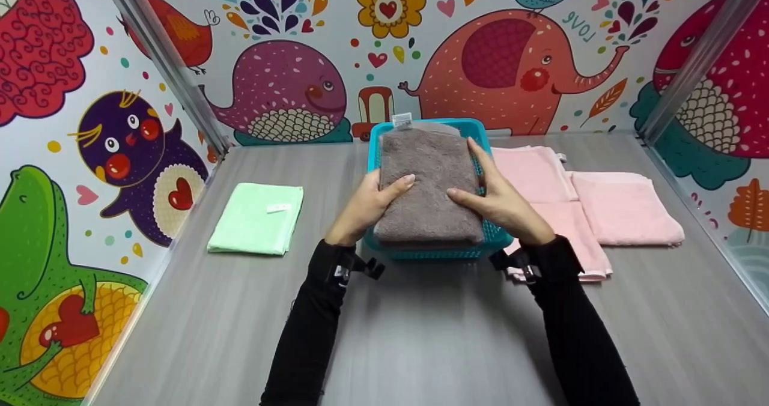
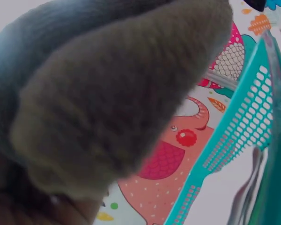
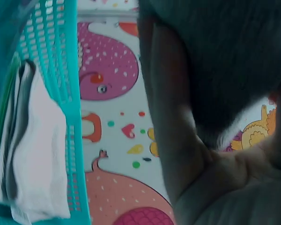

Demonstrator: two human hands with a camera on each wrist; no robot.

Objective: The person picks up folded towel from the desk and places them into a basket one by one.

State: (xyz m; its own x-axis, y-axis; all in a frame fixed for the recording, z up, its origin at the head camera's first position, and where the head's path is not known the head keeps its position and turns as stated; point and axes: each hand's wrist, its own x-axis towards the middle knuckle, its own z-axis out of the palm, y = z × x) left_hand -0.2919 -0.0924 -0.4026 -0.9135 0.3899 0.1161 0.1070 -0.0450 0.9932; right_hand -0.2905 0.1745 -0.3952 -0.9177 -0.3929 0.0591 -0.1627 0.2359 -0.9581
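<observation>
Both hands hold a folded grey-brown towel [image 1: 429,184] over a turquoise plastic basket [image 1: 479,131]. My left hand [image 1: 369,205] grips its left side, thumb on top, the other fingers hidden beneath. On the right side, my right hand [image 1: 504,202] has its thumb on the upper face and its fingers along the edge. A white label [image 1: 402,120] sticks out at the towel's far end. In the right wrist view the towel is raised above the basket's rim, and folded cloths [image 3: 40,150], white and grey with a green edge, lie inside the basket.
Left of the basket, a folded light green towel [image 1: 258,220] lies on the grey table [image 1: 420,334]. Folded pink towels [image 1: 628,208] lie to the right, partly behind my right hand and the basket. Cartoon-printed walls [image 1: 384,63] border the table at the back and sides.
</observation>
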